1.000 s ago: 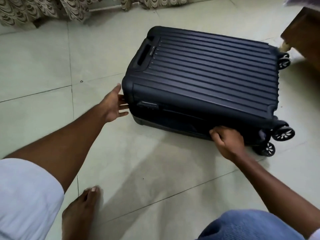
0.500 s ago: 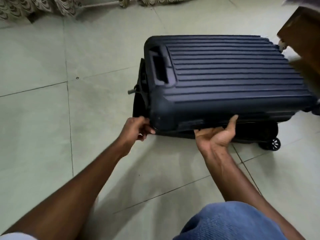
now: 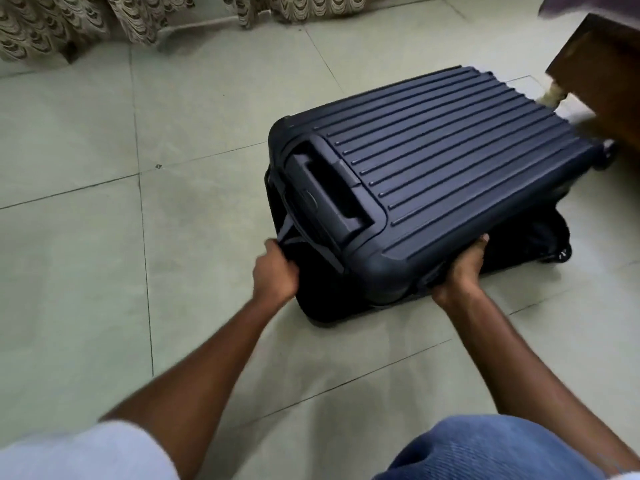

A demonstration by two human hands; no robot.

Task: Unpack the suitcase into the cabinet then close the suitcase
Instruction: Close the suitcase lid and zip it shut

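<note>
A dark blue ribbed hard-shell suitcase (image 3: pixel 450 168) lies on the tiled floor, its upper shell raised at the near edge so a dark gap shows underneath. My left hand (image 3: pixel 275 273) grips the near left corner by the handle end, fingers curled into the gap. My right hand (image 3: pixel 462 268) holds the lid's near edge from below, thumb up on the shell. The lower half (image 3: pixel 332 306) stays on the floor. What lies inside is hidden in shadow.
A brown wooden piece of furniture (image 3: pixel 602 84) stands at the right, close to the suitcase's far end. Patterned curtains (image 3: pixel 69 26) hang along the top. One wheel (image 3: pixel 559 254) shows at the right. Pale floor tiles (image 3: pixel 104 271) spread to the left. My knee in blue cloth (image 3: pixel 485 448) is at the bottom.
Both hands went from the closed suitcase's side to its near edge and have lifted the upper shell. The gap is wider now than half a second ago.
</note>
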